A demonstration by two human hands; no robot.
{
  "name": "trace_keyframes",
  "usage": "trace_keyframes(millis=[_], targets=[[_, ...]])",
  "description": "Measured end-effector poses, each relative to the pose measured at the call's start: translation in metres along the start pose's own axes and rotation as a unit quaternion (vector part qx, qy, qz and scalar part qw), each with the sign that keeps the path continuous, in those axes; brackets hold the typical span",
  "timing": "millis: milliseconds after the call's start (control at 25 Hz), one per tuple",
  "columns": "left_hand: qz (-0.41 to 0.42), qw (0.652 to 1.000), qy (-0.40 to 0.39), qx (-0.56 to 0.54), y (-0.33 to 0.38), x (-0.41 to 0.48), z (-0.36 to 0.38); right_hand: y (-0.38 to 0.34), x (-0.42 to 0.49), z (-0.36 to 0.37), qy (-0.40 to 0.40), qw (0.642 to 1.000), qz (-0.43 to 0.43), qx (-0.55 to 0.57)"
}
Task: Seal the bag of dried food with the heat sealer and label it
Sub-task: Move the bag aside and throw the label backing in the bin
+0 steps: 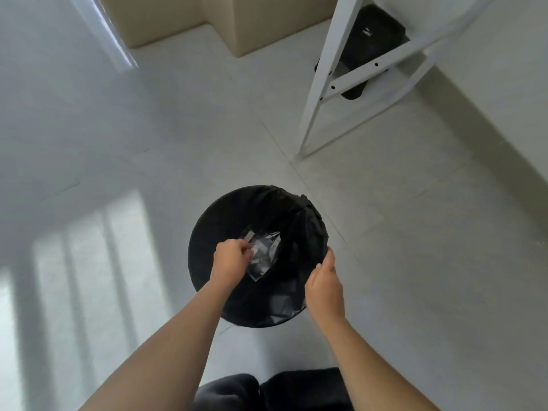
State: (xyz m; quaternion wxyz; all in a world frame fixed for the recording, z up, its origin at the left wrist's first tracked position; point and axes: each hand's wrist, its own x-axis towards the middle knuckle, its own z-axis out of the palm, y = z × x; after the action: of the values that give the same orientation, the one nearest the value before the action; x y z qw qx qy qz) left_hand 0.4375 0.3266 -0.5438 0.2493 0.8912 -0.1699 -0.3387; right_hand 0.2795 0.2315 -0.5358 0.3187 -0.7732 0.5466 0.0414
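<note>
I look straight down at a round bin [207, 232] lined with a black bag, standing on the floor. My left hand [231, 259] hovers over its opening, with the fingers pinched on a small pale strip of paper [248, 236]. Clear plastic scraps [264, 256] lie inside the bin just beyond that hand. My right hand [324, 284] is at the bin's right rim, fingers together and touching the black liner; whether it grips the liner is unclear. No bag of dried food, heat sealer or label is in view.
White tiled floor [400, 232] surrounds the bin. A white table frame [323, 93] stands at the upper right with a black object [373, 37] beneath it. A beige cabinet base [237, 22] lies at the top. My dark-clothed legs [267, 393] show at the bottom edge.
</note>
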Motion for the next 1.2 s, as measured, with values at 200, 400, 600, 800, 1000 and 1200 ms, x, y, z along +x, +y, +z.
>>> trace_keyframes(millis=[200, 400, 600, 800, 1000, 1200], targets=[[-0.008, 0.998, 0.003, 0.066, -0.002, -0.015, -0.006, -0.008, -0.007, -0.015, 0.001, 0.997, -0.019, -0.071], [0.029, 0.997, 0.028, 0.058, 0.075, -0.093, -0.103, -0.086, -0.066, -0.121, -0.010, 0.993, -0.074, -0.087], [0.146, 0.985, 0.095, 0.014, 0.226, -0.206, -0.249, -0.208, -0.157, -0.304, 0.054, 0.987, -0.140, -0.056], [0.286, 0.946, 0.150, -0.022, 0.387, -0.295, -0.329, -0.241, -0.204, -0.481, 0.224, 0.965, -0.134, -0.010], [0.457, 0.884, 0.098, -0.022, 0.533, -0.359, -0.285, -0.157, -0.228, -0.622, 0.400, 0.916, -0.037, -0.012], [0.581, 0.814, 0.003, -0.009, 0.633, -0.443, -0.172, -0.015, -0.277, -0.699, 0.491, 0.865, 0.102, -0.029]])
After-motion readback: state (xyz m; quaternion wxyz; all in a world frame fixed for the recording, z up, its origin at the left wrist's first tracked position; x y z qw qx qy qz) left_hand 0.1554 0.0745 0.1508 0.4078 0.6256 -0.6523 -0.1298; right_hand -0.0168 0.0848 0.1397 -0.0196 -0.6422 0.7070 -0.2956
